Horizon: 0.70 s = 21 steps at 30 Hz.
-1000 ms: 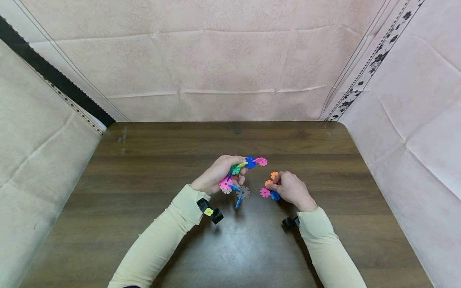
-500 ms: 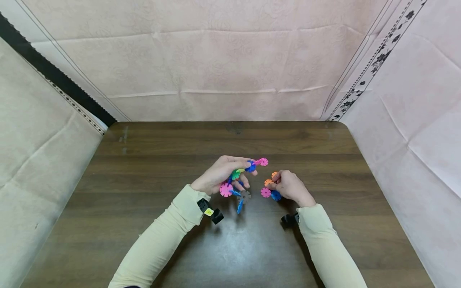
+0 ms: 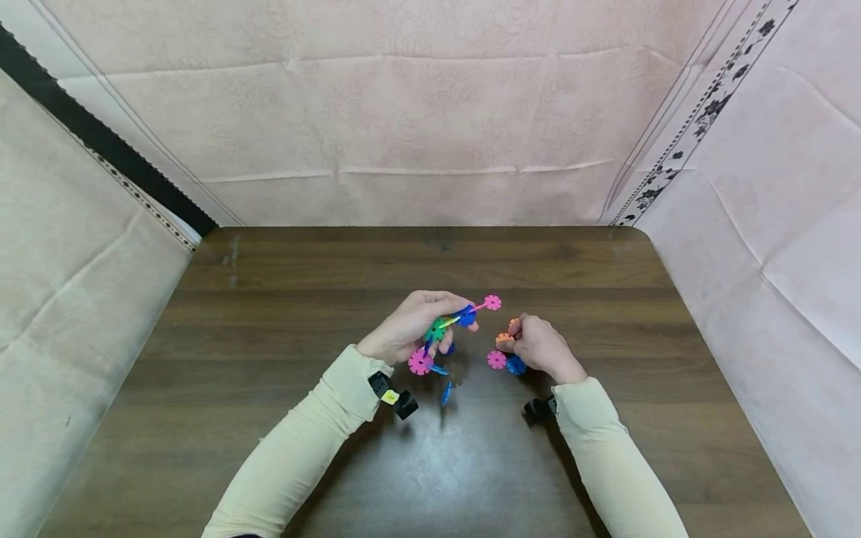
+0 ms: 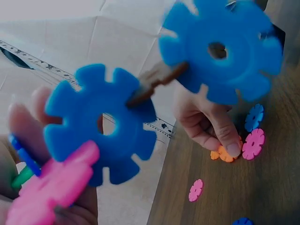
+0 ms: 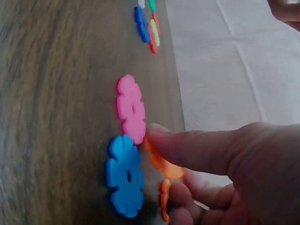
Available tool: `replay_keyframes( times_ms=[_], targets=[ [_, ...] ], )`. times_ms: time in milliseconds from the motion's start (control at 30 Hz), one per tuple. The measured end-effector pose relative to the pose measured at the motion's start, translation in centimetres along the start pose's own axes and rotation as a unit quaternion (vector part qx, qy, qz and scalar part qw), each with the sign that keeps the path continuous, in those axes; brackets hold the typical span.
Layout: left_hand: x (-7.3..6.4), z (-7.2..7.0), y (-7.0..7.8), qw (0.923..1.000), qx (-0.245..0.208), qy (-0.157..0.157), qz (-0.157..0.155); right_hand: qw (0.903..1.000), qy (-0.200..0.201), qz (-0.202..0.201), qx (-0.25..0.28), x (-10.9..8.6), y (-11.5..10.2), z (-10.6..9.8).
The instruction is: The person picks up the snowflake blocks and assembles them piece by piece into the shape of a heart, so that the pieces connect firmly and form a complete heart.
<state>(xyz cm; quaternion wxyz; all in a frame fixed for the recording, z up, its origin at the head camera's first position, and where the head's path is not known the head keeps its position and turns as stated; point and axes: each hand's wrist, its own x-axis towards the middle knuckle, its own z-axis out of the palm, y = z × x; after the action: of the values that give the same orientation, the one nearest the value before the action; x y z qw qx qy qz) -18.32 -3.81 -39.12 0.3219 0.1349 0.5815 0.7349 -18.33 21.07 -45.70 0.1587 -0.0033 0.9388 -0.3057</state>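
Note:
My left hand [image 3: 420, 321] holds a chain of notched, flower-shaped plastic linking discs above the table. In the head view its green disc [image 3: 436, 329], blue disc [image 3: 466, 316] and pink disc [image 3: 420, 362] show around the fingers. Two larger-looking blue discs fill the left wrist view, joined by a brownish disc [image 4: 157, 84] seen edge-on. To the right, my right hand [image 3: 541, 347] pinches a loose orange linking disc [image 5: 168, 168] between thumb and fingers at the tabletop. A second orange disc [image 5: 165, 200] lies by the fingertips, partly hidden.
Beside the right hand lie a loose pink disc [image 3: 496, 360] and a blue disc [image 3: 516, 365]. Another pink disc [image 3: 492, 302] lies farther back. Several coloured discs, including a blue one [image 5: 141, 23], rest near the left hand. Cloth walls surround the wooden table [image 3: 323, 448].
The chain has turned in my left hand, its thumb shifting along it; the grey disc at its lower end now shows edge-on. My right fingers have moved the orange disc slightly away from the body.

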Motion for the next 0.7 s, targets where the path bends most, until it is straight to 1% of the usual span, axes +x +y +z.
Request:
replay_keyframes(
  times_ms=[67,100,167,233,300,367,500,567,633,700],
  targets=[
    [0.1,0.0,0.0,1.0000,0.003,0.008,-0.002,0.9994,0.014,-0.014,0.028,-0.1,0.0,-0.1],
    [0.1,0.1,0.0,0.9999,0.003,0.013,-0.002,0.9982,0.025,-0.023,0.050,-0.2,-0.1,-0.2],
    [0.2,0.1,0.0,0.9998,0.000,0.020,-0.003,0.9921,0.051,-0.051,0.103,-0.4,-0.3,-0.5],
    [0.2,0.1,0.0,0.9996,-0.003,0.026,-0.003,0.9800,0.066,-0.083,0.168,-0.8,-0.7,-0.9],
    [0.2,0.0,-0.1,0.9995,-0.006,0.031,-0.004,0.9650,0.078,-0.114,0.223,-1.2,-1.2,-1.5],
    [0.2,0.0,-0.1,0.9994,-0.006,0.032,-0.006,0.9499,0.082,-0.136,0.269,-1.7,-1.9,-2.0],
    [0.3,0.0,-0.1,0.9995,-0.002,0.030,-0.008,0.9276,0.094,-0.152,0.328,-2.7,-3.3,-2.8],
    [0.3,0.1,-0.1,0.9996,0.003,0.028,-0.007,0.9196,0.095,-0.152,0.349,-3.1,-4.0,-3.0],
    [0.3,0.1,0.0,0.9996,0.009,0.026,-0.006,0.9154,0.096,-0.154,0.360,-3.7,-4.9,-3.4],
    [0.3,0.1,-0.1,0.9996,0.014,0.024,-0.006,0.9152,0.097,-0.151,0.361,-4.4,-5.7,-3.7]
  ],
)
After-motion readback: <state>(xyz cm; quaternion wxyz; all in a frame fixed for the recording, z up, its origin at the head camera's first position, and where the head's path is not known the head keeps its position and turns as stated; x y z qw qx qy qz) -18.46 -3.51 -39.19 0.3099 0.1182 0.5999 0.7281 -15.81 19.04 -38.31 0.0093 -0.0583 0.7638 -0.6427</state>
